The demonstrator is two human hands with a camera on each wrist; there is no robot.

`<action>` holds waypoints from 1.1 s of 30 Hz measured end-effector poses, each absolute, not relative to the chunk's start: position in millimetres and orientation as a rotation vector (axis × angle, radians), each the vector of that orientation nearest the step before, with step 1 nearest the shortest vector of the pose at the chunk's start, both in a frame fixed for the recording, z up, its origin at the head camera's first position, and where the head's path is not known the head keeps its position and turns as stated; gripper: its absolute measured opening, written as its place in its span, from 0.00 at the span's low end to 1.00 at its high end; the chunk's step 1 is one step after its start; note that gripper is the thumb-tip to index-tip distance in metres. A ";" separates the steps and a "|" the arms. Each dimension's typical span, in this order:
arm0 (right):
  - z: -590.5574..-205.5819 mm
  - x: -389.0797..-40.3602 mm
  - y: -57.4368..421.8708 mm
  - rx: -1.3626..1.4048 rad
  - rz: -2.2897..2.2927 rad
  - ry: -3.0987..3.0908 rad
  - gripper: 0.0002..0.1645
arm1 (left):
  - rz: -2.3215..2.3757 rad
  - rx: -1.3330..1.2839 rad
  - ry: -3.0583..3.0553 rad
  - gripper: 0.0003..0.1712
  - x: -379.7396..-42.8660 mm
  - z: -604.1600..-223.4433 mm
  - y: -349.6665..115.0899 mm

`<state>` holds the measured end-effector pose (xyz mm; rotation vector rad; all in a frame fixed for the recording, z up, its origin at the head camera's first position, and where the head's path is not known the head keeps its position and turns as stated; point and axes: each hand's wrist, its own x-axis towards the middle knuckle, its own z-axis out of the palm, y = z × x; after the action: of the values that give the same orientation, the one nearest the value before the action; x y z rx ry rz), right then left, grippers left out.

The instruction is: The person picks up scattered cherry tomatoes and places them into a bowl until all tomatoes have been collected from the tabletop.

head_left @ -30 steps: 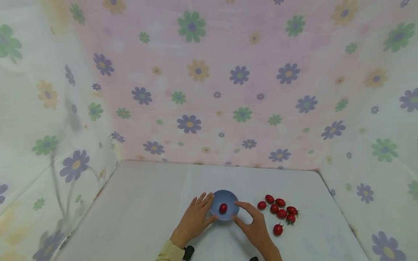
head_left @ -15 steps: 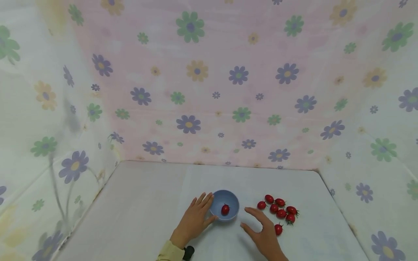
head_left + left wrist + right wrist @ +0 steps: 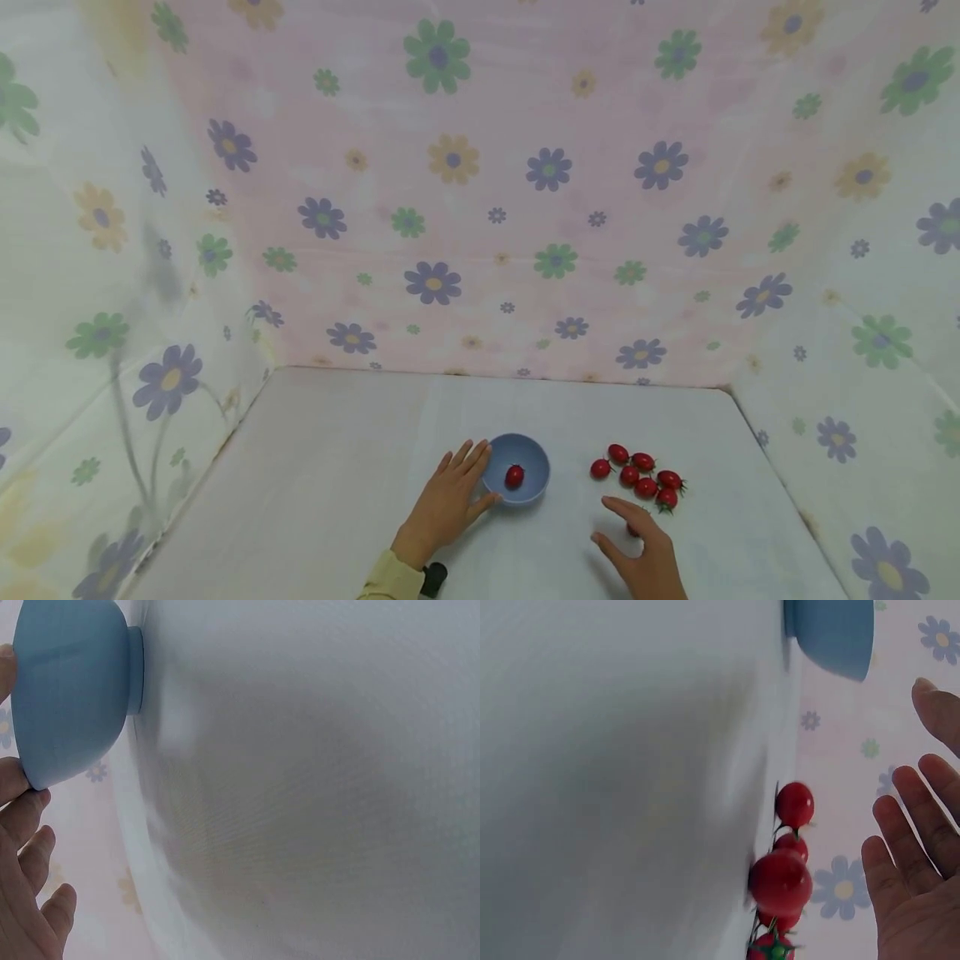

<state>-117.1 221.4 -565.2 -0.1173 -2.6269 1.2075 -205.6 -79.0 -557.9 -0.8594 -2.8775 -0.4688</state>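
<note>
Closest to me, at the bottom of the head feed, I had a pale yellow sleeve [image 3: 393,577] at the left wrist, with a small black fitting [image 3: 433,579] just beside it. The right hand [image 3: 651,562] was raised over the near part of the desk [image 3: 360,467], its grip apart, thumb and fingers parted in a wide curve. A lone tomato [image 3: 632,531] showed through that gap, mostly hidden by the hand from above (my right wrist feed had clear space between the fingertips and the nearest fruit, so I took them as apart).

To its left, the left hand [image 3: 446,502] rested against the blue bowl [image 3: 537,463], its grip likewise apart: the fingers lay fairly straight along the left side of the rim, and the thumb touched lower down, toward me. The bowl stood upright on its foot, which I could check in the left wrist feed. Inside it, I saw one red tomato [image 3: 514,477], sitting near the middle.

Beyond the right hand, I counted seven loose tomatoes [image 3: 629,475] in a close group on the desk, well apart from the bowl, some with green stems showing. Farthest off, past the desk's back edge, I had a pink backdrop [image 3: 495,150] printed with purple, green and yellow flowers.
</note>
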 end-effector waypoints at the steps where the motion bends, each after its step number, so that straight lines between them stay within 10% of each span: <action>1: -565.6 -115.3 224.1 -0.128 1.185 -2.638 0.33 | -0.473 -0.859 -2.881 0.43 -205.3 -557.4 -78.9; 33: -569.9 -130.0 264.5 -0.380 1.136 -2.967 0.38 | -0.520 -0.852 -2.886 0.43 -207.2 -557.4 -79.6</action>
<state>-130.0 264.5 -569.9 -0.3804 -2.9673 1.1364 -207.2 -79.6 -557.4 -0.8519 -2.8859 -0.5198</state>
